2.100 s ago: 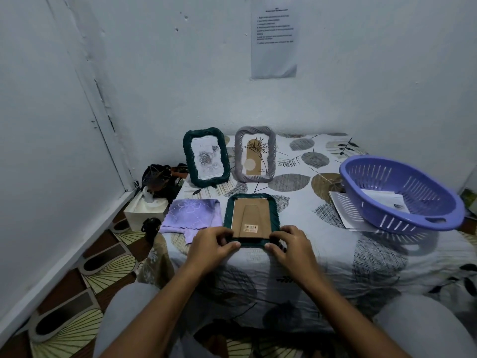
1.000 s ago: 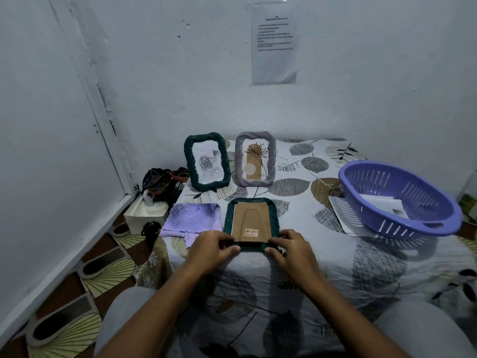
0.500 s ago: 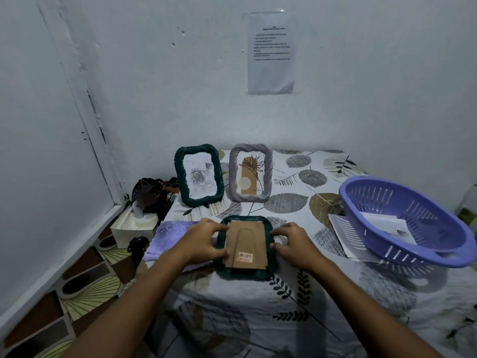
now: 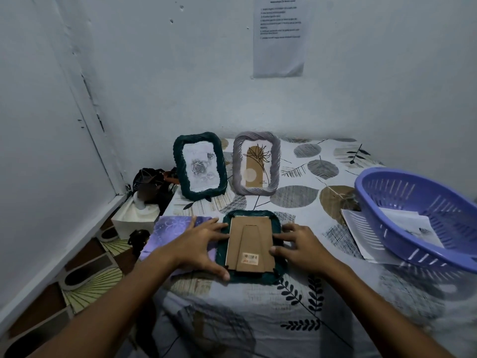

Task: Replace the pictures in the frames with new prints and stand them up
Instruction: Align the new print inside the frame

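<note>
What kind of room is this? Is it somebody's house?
Probably a small room in a home. A leaf-print cloth covers a table or bed pushed against bare white walls, a tissue box sits on the patterned tiled floor, and a printed sheet is stuck on the wall.

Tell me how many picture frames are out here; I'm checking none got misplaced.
3. A dark green frame and a grey frame stand upright side by side at the back; another green frame lies face down between both hands. None seems hidden.
</note>
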The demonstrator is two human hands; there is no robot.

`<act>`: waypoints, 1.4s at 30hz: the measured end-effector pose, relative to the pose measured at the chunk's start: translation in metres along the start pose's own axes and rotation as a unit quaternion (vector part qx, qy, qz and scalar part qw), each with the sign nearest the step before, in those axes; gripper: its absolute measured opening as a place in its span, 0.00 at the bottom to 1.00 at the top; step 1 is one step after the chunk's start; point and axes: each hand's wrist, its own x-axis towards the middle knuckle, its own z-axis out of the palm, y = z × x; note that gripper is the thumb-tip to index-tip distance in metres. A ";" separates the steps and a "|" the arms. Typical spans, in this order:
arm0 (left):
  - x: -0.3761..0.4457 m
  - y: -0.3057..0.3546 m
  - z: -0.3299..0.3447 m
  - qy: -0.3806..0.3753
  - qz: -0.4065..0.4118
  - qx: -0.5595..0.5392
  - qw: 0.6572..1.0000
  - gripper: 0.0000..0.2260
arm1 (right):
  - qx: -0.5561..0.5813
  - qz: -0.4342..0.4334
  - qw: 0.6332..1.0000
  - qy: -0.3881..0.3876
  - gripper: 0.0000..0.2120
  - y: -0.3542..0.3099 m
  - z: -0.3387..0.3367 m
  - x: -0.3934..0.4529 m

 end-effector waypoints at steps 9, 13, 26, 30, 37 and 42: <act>-0.001 0.006 -0.006 -0.010 -0.012 0.004 1.000 0.62 | -0.015 0.017 1.000 0.015 0.20 -0.014 -0.004 -0.008; -0.002 0.010 -0.004 -0.007 -0.028 -0.004 1.000 0.67 | 0.098 0.087 0.987 0.096 0.18 -0.018 -0.011 -0.010; -0.002 0.027 -0.001 0.000 -0.039 0.012 0.999 0.65 | 0.201 0.191 0.959 0.053 0.08 -0.028 -0.016 -0.005; 0.000 0.032 -0.001 -0.006 -0.037 0.002 0.999 0.65 | 0.231 0.210 0.949 0.035 0.07 -0.024 -0.020 -0.006; -0.001 0.045 -0.009 -0.008 -0.063 -0.054 0.996 0.54 | 0.429 0.248 0.867 0.050 0.09 -0.033 -0.033 -0.010; 0.014 0.081 -0.024 0.136 -0.089 -0.278 0.947 0.18 | 0.479 0.220 0.844 0.104 0.07 -0.047 -0.048 -0.012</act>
